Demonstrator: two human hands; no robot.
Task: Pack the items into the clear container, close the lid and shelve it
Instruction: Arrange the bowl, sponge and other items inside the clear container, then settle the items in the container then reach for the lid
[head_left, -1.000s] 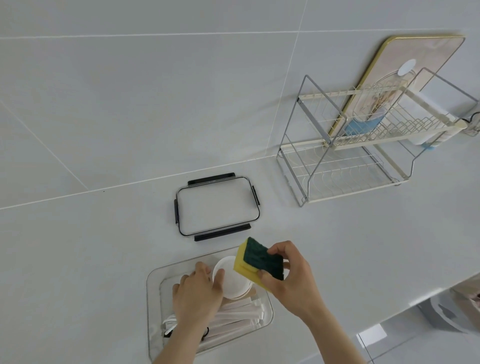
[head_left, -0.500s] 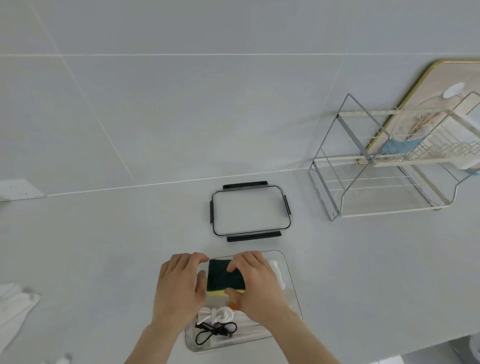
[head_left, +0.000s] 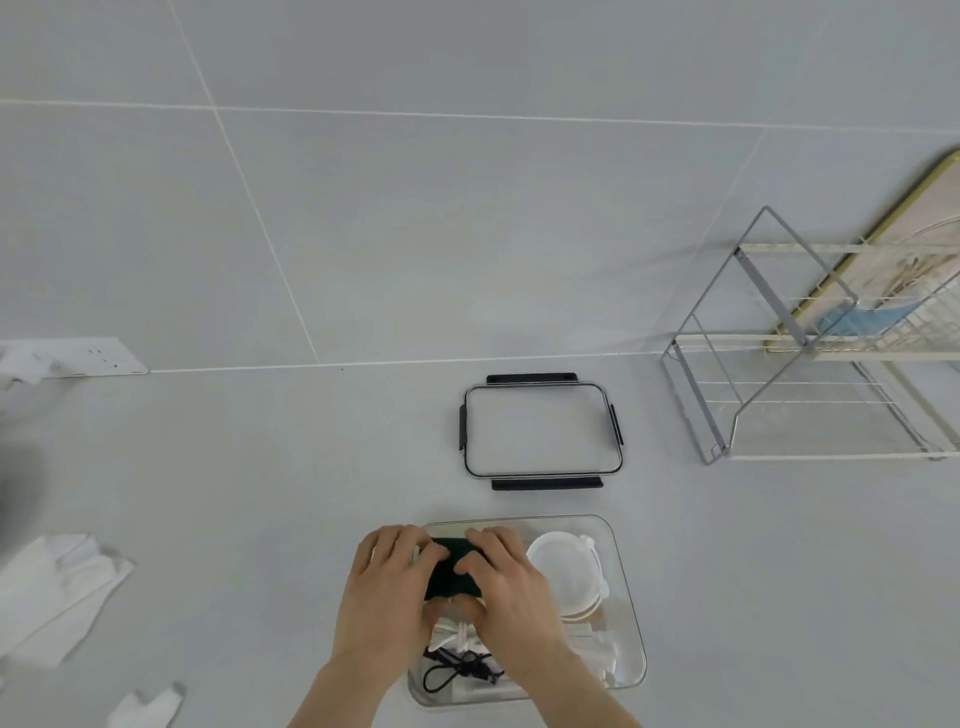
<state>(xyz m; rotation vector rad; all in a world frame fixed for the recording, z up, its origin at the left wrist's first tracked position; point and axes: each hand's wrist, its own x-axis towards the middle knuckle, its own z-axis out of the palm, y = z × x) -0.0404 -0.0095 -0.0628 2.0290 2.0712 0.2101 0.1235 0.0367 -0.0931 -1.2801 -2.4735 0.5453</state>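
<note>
Head view, we see left hand (head_left: 387, 587) and right hand (head_left: 506, 587), fingers bent, gripping the dark green sponge (head_left: 449, 571) inside the clear round-cornered container (head_left: 621, 566) on the smooth desk (head_left: 260, 493), black-clipped lid (head_left: 540, 436) beyond.

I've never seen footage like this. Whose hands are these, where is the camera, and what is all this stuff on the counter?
There is no machine here. These are a person's two bare hands, filmed by a wide-angle camera worn on their head and looking forward and down, which is why the arms enter from the bottom edge. The left hand and the right hand both have bent fingers on a dark green sponge, which sits in a clear container on the pale counter. Stacked white round pieces and tangled cords are also inside. The container's lid, clear with black clips, lies apart, farther back. A wire rack stands to the right, and a white cloth lies at the left.
</note>
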